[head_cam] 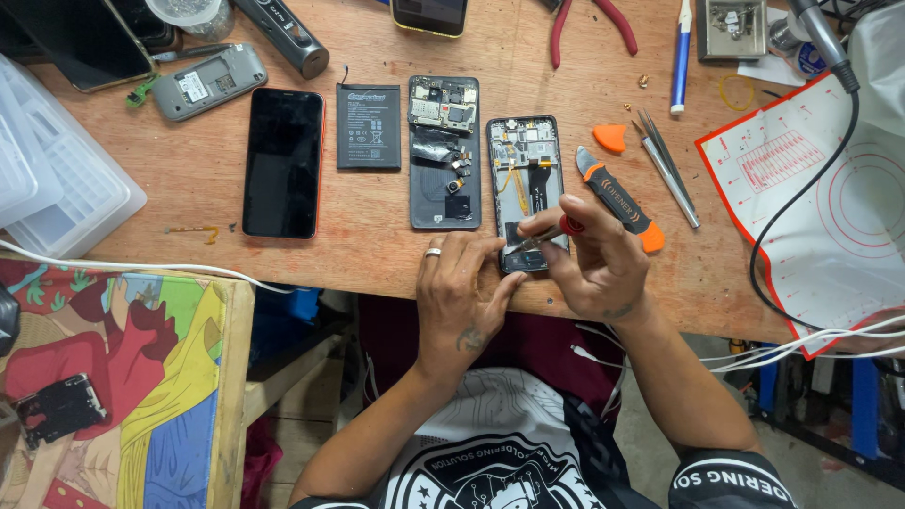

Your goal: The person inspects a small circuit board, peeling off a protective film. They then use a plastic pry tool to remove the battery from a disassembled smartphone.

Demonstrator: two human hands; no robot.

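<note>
An opened phone body with bare circuit parts lies on the wooden table near its front edge. My left hand, a ring on one finger, presses on the phone's lower left corner. My right hand grips a small red-tipped screwdriver, its tip on the lower end of the phone. To the left lie a dark inner back frame, a black battery and a black screen panel.
An orange-and-black pry tool, an orange pick, tweezers, red-handled pliers and a blue pen lie to the right. A white red-edged mat and black cable sit far right; clear plastic boxes far left.
</note>
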